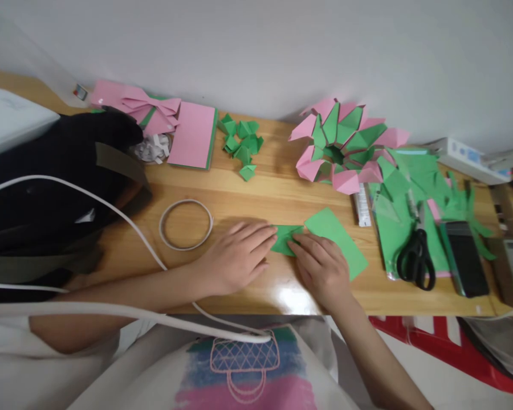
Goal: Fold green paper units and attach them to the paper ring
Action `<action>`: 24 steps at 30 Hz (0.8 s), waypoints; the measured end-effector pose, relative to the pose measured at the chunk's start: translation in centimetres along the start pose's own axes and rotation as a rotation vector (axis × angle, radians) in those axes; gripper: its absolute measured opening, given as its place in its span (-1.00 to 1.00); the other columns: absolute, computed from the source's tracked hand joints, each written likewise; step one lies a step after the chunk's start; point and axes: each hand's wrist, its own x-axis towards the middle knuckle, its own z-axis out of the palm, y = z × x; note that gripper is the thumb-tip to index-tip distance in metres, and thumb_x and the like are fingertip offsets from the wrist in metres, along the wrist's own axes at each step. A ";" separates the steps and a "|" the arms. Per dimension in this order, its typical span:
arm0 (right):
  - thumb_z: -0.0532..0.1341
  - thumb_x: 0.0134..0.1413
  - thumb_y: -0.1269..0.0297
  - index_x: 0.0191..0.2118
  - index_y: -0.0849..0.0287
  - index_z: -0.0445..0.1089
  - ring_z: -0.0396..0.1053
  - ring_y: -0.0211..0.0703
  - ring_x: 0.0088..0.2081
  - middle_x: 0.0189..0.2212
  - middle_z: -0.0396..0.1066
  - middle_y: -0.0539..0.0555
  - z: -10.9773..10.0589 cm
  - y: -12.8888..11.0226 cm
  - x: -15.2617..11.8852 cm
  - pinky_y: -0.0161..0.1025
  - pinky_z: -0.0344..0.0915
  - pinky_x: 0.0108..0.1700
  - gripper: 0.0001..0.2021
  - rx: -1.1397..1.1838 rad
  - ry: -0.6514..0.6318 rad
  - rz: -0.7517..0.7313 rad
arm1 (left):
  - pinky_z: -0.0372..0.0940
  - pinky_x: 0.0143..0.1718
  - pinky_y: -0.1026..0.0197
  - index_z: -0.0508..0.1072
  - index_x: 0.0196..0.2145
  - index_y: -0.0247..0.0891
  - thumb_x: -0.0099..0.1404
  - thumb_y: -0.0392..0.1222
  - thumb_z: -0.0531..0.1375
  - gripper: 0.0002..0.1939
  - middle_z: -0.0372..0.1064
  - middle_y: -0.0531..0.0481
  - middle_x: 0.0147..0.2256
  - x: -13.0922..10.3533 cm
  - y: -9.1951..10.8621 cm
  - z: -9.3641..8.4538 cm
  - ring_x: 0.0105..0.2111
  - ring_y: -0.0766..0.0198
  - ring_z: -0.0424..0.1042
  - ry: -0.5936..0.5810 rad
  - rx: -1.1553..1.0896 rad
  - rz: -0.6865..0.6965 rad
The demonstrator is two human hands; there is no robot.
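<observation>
— What was the person wearing?
— A white top with a print on the chest: a handbag drawn in pink outline with a criss-cross quilted pattern, set over broad painted bands of green, blue and pink.
— Long sleeves?
— No. Both forearms were bare up to the elbow, and the left hand (235, 257) and right hand (320, 267) had no gloves, rings or watch that could be made out.
— Anything else on the body?
— A white cable (123, 219) ran in a curve across the left arm and down over the chest, ending near the printed bag
</observation>
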 end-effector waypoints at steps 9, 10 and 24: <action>0.18 0.23 0.37 -0.19 0.12 0.52 0.50 -0.03 -0.13 -0.20 0.58 0.16 -0.8 0.6 0.6 -0.07 0.42 -0.10 -0.84 0.192 -0.084 0.088 | 0.20 0.13 0.03 0.42 0.04 -0.46 0.41 -0.24 0.09 -0.68 0.44 -0.28 0.06 -0.2 -0.3 1.5 0.15 0.02 0.33 0.007 0.166 0.081; 0.17 0.24 0.36 -0.20 0.11 0.52 0.50 -0.04 -0.14 -0.21 0.58 0.15 -0.8 0.7 0.7 -0.07 0.42 -0.11 -0.84 0.212 -0.088 0.104 | 0.21 0.13 0.02 0.42 0.04 -0.47 0.41 -0.26 0.08 -0.68 0.43 -0.29 0.06 -0.2 -0.3 1.5 0.15 0.02 0.33 0.015 0.153 0.080; 0.18 0.21 0.32 -0.38 0.13 0.42 0.40 -0.04 -0.23 -0.33 0.37 0.12 0.4 0.2 1.7 -0.08 0.37 -0.21 -0.86 0.307 -0.043 0.427 | 0.34 0.05 0.03 0.47 -0.03 -0.44 0.44 -0.37 0.01 -0.71 0.50 -0.19 -0.01 0.0 -0.9 1.0 0.07 0.06 0.42 0.122 0.139 0.111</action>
